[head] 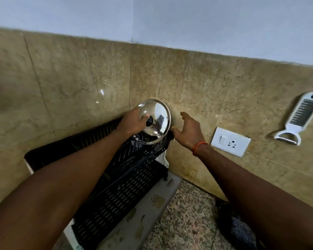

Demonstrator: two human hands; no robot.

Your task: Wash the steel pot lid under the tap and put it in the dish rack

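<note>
The shiny steel pot lid (158, 120) stands tilted on its edge at the far right end of the black plastic dish rack (123, 181), its domed face toward me. My left hand (132, 122) grips the lid's black knob (149, 121) with fingers over its left part. My right hand (188, 131) hovers just right of the lid with fingers spread, its fingertips near the rack's right corner; it holds nothing. An orange thread circles that wrist.
The rack sits on a pale printed mat (143, 219) over a speckled granite counter (184, 219). The beige tiled wall stands right behind the lid. A white switch socket (230, 141) and a hanging white grater-peeler (300, 118) are on the wall at right. A dark cloth (237, 230) lies lower right.
</note>
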